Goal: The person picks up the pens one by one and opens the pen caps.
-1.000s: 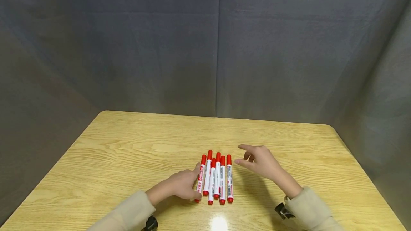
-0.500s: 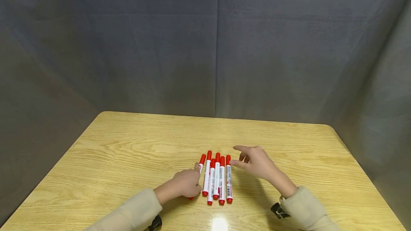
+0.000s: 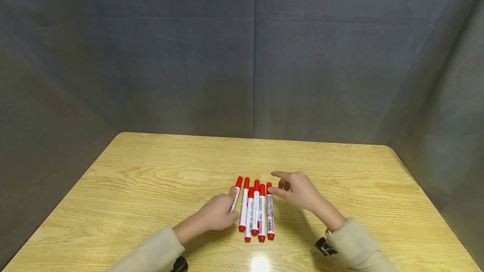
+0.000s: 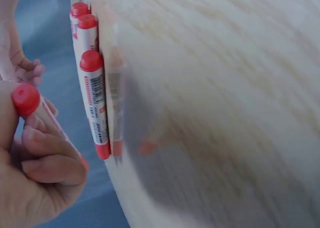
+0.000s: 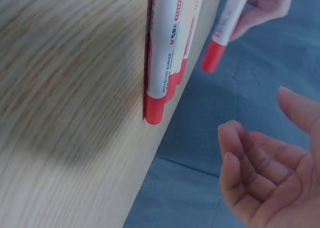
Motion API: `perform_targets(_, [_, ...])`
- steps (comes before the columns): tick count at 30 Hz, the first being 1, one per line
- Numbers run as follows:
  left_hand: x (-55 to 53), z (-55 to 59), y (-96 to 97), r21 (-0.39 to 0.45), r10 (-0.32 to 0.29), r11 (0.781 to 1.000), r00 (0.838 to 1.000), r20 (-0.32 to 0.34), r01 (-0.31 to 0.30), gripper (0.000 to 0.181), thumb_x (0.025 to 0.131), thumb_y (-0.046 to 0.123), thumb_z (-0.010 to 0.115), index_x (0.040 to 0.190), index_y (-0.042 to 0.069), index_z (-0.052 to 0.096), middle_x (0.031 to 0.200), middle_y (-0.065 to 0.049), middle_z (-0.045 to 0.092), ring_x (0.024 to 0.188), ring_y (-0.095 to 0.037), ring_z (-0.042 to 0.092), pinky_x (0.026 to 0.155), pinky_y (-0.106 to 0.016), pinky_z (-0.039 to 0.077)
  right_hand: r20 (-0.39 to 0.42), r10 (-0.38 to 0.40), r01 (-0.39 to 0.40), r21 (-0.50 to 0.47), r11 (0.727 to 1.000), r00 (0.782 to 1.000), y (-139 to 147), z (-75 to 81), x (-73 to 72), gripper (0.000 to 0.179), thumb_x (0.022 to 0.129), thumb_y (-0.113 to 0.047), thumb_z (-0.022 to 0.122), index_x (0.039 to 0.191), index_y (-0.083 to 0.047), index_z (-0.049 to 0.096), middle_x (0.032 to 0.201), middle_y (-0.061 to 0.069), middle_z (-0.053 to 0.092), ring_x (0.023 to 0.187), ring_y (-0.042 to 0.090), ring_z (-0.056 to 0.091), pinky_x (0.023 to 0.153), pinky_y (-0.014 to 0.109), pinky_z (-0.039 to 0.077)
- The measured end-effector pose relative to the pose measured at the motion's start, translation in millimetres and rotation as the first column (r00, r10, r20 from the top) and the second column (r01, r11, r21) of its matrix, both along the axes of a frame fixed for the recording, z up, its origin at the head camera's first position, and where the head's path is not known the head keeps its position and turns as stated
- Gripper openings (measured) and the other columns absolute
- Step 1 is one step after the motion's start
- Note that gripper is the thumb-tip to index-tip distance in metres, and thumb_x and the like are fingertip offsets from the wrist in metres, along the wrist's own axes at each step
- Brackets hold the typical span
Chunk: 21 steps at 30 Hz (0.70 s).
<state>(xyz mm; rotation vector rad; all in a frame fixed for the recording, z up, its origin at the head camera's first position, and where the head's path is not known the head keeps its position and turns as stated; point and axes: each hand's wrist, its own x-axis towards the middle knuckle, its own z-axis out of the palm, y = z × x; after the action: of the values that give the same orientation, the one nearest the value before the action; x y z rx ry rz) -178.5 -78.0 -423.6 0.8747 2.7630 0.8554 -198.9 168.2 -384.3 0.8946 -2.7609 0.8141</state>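
While the left hand (image 3: 218, 213) grips one whiteboard marker (image 3: 235, 200) between its thumb and curled fingers, the right hand (image 3: 298, 190) holds nothing; its fingers are loosely bent and its thumb is spread apart from them. The gripped marker is raised clear of the table (image 3: 151, 171), with its red cap (image 5: 214, 56) pointing away from the person and its red end plug (image 4: 26, 98) exposed at the opposite end of the grip.

Five further markers (image 3: 256, 209) lie side by side on the table, between the two hands. Their caps face the far edge, and their ends are staggered rather than flush. The rightmost marker (image 3: 270, 215) carries a barcode label. In the head view, the right thumb overlaps the cap of this marker; the right wrist view shows the hand near the row but not touching it.

Light-coloured sleeves (image 3: 155, 249) cover both forearms, and a black wrist device (image 3: 326, 247) is fitted at each cuff. A grey curtain (image 3: 189, 53) stands behind the table.
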Motion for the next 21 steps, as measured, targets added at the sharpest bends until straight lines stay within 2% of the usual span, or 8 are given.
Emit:
perform_targets(4, [2.3, 5.2, 0.3, 0.008, 0.000, 1.000, 0.999, -0.052, 0.000, 0.071, 0.077, 0.010, 0.054, 0.133, -0.021, 0.023, 0.050, 0.008, 0.035, 0.039, -0.002, 0.029, 0.035, -0.018, 0.027, 0.016, -0.005, 0.006, -0.035, 0.999, 1.000, -3.7, -0.5, -2.6, 0.040, 0.084, -0.023, 0.065, 0.114, 0.003, 0.060, 0.068, -0.003, 0.061, 0.057, 0.003, 0.052, 0.054, 0.022, 0.043])
perform_targets(10, [6.5, 17.6, 4.0, 0.025, 0.016, 1.000, 0.995, -0.094, -0.014, 0.071, 0.077, 0.011, 0.053, 0.136, -0.016, 0.023, 0.048, 0.008, 0.035, 0.037, -0.001, 0.028, 0.033, -0.016, 0.024, 0.087, -0.032, 0.043, -0.127, 0.991, 0.996, -10.7, 1.1, -6.1, 0.039, 0.085, -0.023, 0.064, 0.115, 0.003, 0.060, 0.072, -0.001, 0.063, 0.059, 0.005, 0.054, 0.055, 0.023, 0.045])
perform_targets(13, [7.9, 23.2, 5.2, 0.021, 0.023, 1.000, 0.994, -0.106, -0.021, 0.072, 0.078, 0.012, 0.054, 0.137, -0.014, 0.023, 0.048, 0.008, 0.036, 0.036, 0.000, 0.029, 0.033, -0.017, 0.024, 0.122, -0.049, 0.072, -0.187, 0.980, 0.991, -14.7, 2.0, -7.6, 0.039, 0.086, -0.022, 0.063, 0.116, 0.003, 0.059, 0.076, 0.002, 0.064, 0.062, 0.007, 0.055, 0.055, 0.024, 0.046])
perform_targets(18, [10.0, 28.7, 6.1, 0.021, 0.018, 1.000, 0.990, -0.142, -0.015, 0.072, 0.077, 0.012, 0.054, 0.138, -0.013, 0.023, 0.048, 0.008, 0.037, 0.036, 0.000, 0.029, 0.032, -0.016, 0.024, 0.133, -0.069, 0.104, -0.280, 0.954, 0.989, -22.8, 0.6, -11.9, 0.038, 0.087, -0.021, 0.061, 0.118, 0.002, 0.058, 0.081, 0.005, 0.066, 0.066, 0.010, 0.059, 0.058, 0.025, 0.047])
perform_targets(21, [11.2, 30.2, 7.2, 0.009, 0.004, 1.000, 0.985, -0.175, -0.002, 0.072, 0.077, 0.012, 0.054, 0.138, -0.012, 0.024, 0.047, 0.009, 0.035, 0.036, 0.000, 0.027, 0.032, -0.015, 0.022, 0.152, -0.078, 0.126, -0.335, 0.934, 0.985, -29.3, -0.7, -14.5, 0.039, 0.087, -0.020, 0.062, 0.120, 0.002, 0.057, 0.084, 0.008, 0.066, 0.070, 0.017, 0.061, 0.061, 0.025, 0.049])
